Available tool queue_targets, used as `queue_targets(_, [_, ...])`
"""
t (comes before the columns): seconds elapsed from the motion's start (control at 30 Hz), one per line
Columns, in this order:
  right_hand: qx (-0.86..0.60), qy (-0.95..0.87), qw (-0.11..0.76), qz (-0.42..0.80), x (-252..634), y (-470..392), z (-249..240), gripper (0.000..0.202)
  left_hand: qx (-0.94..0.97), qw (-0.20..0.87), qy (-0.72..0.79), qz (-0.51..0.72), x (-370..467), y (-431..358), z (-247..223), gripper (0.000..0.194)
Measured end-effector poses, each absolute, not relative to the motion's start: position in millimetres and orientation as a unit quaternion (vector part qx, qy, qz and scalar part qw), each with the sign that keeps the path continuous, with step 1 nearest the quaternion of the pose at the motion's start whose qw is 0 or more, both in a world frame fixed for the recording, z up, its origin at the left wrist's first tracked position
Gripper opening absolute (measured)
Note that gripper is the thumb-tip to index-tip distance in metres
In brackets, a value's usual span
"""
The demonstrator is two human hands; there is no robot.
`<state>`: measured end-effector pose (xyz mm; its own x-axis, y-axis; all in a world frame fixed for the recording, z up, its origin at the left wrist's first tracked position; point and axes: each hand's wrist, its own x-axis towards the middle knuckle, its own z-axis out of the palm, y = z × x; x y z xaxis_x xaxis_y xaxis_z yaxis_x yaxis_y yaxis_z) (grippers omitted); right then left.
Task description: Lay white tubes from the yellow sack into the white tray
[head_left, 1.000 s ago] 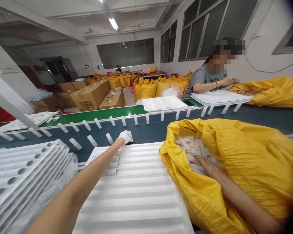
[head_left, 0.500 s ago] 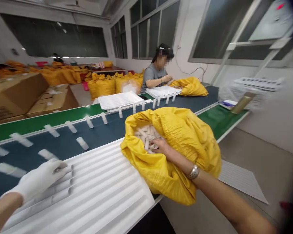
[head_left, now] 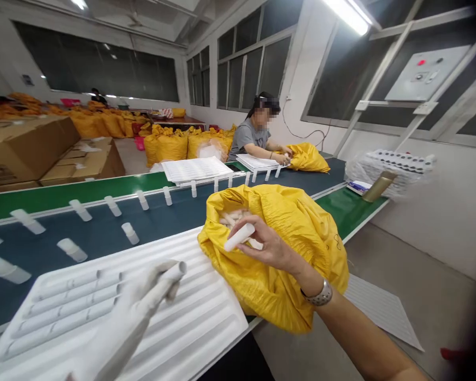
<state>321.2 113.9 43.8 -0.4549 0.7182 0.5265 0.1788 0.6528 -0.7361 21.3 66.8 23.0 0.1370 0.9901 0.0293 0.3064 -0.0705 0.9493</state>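
Observation:
In a white glove, my left hand (head_left: 140, 299) is closed around a grey-white tube (head_left: 175, 271) whose open end faces right, above a white grooved tray (head_left: 200, 320). Several similar tubes (head_left: 69, 306) lie in the tray's left grooves. My bare right hand (head_left: 269, 244), with a metal bracelet at the wrist, grips a short white tube (head_left: 240, 237) between thumb and fingers at the mouth of a yellow sack (head_left: 301, 227). More short white pieces (head_left: 232, 217) fill the sack's opening, partly hidden by the hand.
Beyond the tray runs a dark blue belt (head_left: 103, 233) with several small white tubes standing on it. A co-worker (head_left: 254, 132) sits across it beside another yellow sack (head_left: 307, 157) and stacked white trays (head_left: 196, 170). Cardboard boxes (head_left: 31, 143) stand at the left.
My right hand has come up out of the sack with a short white tube. My left hand has moved right from the laid tubes and now holds a tube above the tray.

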Motion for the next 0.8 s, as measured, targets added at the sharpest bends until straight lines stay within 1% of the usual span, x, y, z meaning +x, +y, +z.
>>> queue_targets(0.1, [-0.237,-0.74,0.493,0.392,297.6,100.4,43.5,0.035,0.583,0.533,0.463,0.401,46.2,50.3,25.1,0.038])
queue_targets(0.17, [-0.227,-0.729,0.515,0.389,284.9,92.4,39.7,0.037,0.555,0.588,0.423,0.409,51.3,43.7,25.2,0.04])
queue_targets(0.23, [-0.232,-0.733,0.528,0.36,277.7,86.9,35.1,0.037,0.528,0.626,0.399,0.412,51.1,38.5,24.0,0.043])
queue_targets(0.3, [-0.258,-0.743,0.517,0.337,276.5,84.2,31.9,0.036,0.514,0.651,0.385,0.405,48.6,33.9,21.9,0.042])
queue_targets(0.4, [-0.279,-0.784,0.462,0.307,281.4,83.9,32.8,0.036,0.506,0.674,0.377,0.384,44.1,27.8,18.9,0.04])
queue_targets(0.5, [-0.222,-0.84,0.422,0.259,286.5,84.3,39.2,0.027,0.504,0.668,0.403,0.371,41.6,21.7,18.9,0.043])
queue_targets(0.6, [-0.158,-0.889,0.377,0.209,288.2,82.7,44.6,0.018,0.519,0.633,0.45,0.356,43.4,14.7,22.8,0.043])
queue_targets(0.67, [-0.164,-0.904,0.338,0.206,288.3,80.5,45.2,0.023,0.545,0.597,0.467,0.358,46.9,9.9,25.4,0.04])
queue_targets(0.8, [-0.25,-0.896,0.263,0.255,287.7,75.8,39.9,0.037,0.59,0.532,0.47,0.386,54.4,2.4,22.4,0.035])
